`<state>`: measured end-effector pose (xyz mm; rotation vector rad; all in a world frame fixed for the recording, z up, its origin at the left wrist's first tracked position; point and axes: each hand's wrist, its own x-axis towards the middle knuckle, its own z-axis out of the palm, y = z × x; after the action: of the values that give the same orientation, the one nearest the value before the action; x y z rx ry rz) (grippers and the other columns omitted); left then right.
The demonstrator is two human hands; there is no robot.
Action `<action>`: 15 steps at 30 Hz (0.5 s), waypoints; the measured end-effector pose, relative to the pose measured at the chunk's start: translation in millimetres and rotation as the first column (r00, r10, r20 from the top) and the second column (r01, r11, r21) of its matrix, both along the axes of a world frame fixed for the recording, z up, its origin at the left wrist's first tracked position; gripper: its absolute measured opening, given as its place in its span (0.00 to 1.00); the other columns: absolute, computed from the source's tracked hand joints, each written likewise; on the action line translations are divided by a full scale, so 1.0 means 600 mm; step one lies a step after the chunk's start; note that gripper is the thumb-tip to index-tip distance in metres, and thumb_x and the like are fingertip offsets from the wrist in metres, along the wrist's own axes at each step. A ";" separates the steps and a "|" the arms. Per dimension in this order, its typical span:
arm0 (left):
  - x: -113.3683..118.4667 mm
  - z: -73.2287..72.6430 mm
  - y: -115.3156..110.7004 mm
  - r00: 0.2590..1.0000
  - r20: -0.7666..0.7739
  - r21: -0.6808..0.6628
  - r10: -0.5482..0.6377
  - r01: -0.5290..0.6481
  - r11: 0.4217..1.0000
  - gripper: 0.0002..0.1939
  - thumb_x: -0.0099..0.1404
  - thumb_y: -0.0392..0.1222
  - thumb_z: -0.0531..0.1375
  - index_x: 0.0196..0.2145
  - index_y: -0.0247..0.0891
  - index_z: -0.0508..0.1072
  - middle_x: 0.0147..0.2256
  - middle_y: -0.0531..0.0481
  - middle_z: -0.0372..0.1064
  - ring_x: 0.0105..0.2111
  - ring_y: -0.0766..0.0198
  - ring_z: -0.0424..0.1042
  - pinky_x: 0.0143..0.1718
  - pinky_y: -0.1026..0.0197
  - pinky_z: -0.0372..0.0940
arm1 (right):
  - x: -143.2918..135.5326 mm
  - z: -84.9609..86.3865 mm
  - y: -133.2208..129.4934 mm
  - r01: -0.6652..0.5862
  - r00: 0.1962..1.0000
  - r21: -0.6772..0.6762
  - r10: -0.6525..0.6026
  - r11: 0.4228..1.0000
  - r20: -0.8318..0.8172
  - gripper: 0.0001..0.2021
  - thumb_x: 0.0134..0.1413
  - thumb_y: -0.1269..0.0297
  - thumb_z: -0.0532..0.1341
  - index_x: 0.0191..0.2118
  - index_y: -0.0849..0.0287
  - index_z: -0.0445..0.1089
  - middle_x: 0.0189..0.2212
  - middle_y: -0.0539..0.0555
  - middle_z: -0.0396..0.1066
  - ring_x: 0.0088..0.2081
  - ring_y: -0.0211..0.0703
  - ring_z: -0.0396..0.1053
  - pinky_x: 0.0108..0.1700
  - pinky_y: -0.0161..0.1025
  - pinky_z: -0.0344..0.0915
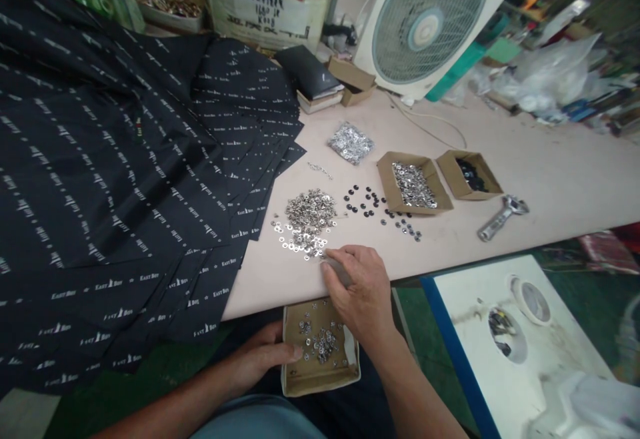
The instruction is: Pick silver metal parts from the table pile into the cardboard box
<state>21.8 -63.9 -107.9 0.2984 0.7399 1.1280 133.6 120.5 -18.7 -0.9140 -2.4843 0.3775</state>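
Note:
My left hand [267, 354] grips the left wall of a shallow cardboard box [323, 384], its thumb over the rim. The box sits at my lap below the table edge, with loose metal snap fasteners [323, 344] inside. Above its far right corner, my right hand [365, 287] is closed around a flat grey piece [339, 270] whose kind I cannot make out. Its fingertips are at the table, by the near end of a pile of silvery snap fasteners [311, 210]. Shiny ring-like parts [299, 247] lie spread at that end.
Dark caps [369, 204] lie right of the pile. Behind are a bag of metal parts [351, 142], two small cardboard boxes [440, 207] [483, 194] and an adjustable wrench [496, 220]. Printed black fabric [125, 179] covers the left; a fan [425, 29] stands at the back.

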 end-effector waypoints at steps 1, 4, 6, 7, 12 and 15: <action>0.000 0.000 0.000 1.000 -0.005 0.000 -0.002 0.002 1.000 0.30 0.61 0.44 0.67 0.60 0.36 0.76 0.54 0.40 0.81 0.56 0.40 0.76 0.63 0.41 0.64 | -0.002 0.000 -0.001 0.000 1.000 0.003 0.000 1.000 0.003 0.09 0.62 0.67 0.65 0.47 0.55 0.79 0.40 0.58 0.76 0.43 0.55 0.71 0.48 0.53 0.66; 0.001 -0.002 0.000 1.000 -0.012 0.001 -0.005 0.005 1.000 0.30 0.61 0.43 0.67 0.60 0.36 0.75 0.53 0.40 0.81 0.56 0.40 0.76 0.63 0.41 0.64 | -0.008 0.002 -0.003 -0.011 1.000 0.003 0.011 1.000 0.006 0.05 0.62 0.68 0.66 0.42 0.55 0.79 0.38 0.56 0.76 0.41 0.54 0.71 0.47 0.52 0.65; 0.000 -0.004 -0.001 1.000 -0.005 0.009 -0.003 0.003 1.000 0.30 0.61 0.43 0.67 0.61 0.36 0.75 0.53 0.40 0.81 0.56 0.40 0.76 0.63 0.41 0.64 | -0.009 0.004 -0.004 -0.034 0.999 -0.010 0.034 0.999 -0.002 0.04 0.63 0.69 0.65 0.40 0.54 0.78 0.37 0.55 0.77 0.41 0.53 0.71 0.47 0.52 0.64; 0.000 -0.005 -0.001 1.000 0.000 0.015 -0.001 0.001 1.000 0.30 0.61 0.43 0.67 0.61 0.36 0.75 0.53 0.40 0.81 0.56 0.40 0.76 0.63 0.41 0.64 | -0.008 0.005 -0.006 -0.046 0.999 -0.017 0.045 0.999 -0.011 0.04 0.63 0.69 0.65 0.40 0.54 0.78 0.37 0.55 0.77 0.41 0.52 0.71 0.47 0.52 0.64; -0.002 -0.001 -0.001 1.000 0.001 0.021 0.001 -0.001 1.000 0.30 0.61 0.43 0.67 0.61 0.37 0.75 0.55 0.40 0.80 0.56 0.40 0.76 0.62 0.41 0.64 | 0.005 0.008 -0.014 -0.086 0.996 -0.051 0.083 0.995 -0.045 0.04 0.62 0.70 0.67 0.39 0.53 0.77 0.39 0.53 0.78 0.42 0.50 0.72 0.48 0.51 0.63; -0.003 0.000 0.000 1.000 -0.003 0.011 -0.003 0.003 1.000 0.30 0.61 0.42 0.67 0.61 0.37 0.76 0.55 0.40 0.79 0.56 0.40 0.76 0.62 0.41 0.64 | 0.012 0.011 -0.016 -0.108 0.993 -0.070 0.105 0.992 -0.049 0.03 0.61 0.69 0.67 0.39 0.53 0.77 0.40 0.53 0.78 0.43 0.50 0.73 0.48 0.51 0.63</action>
<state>19.8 -63.8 -107.7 0.3103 0.7360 1.1292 140.8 110.6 -12.2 -0.7939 -2.4983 0.5211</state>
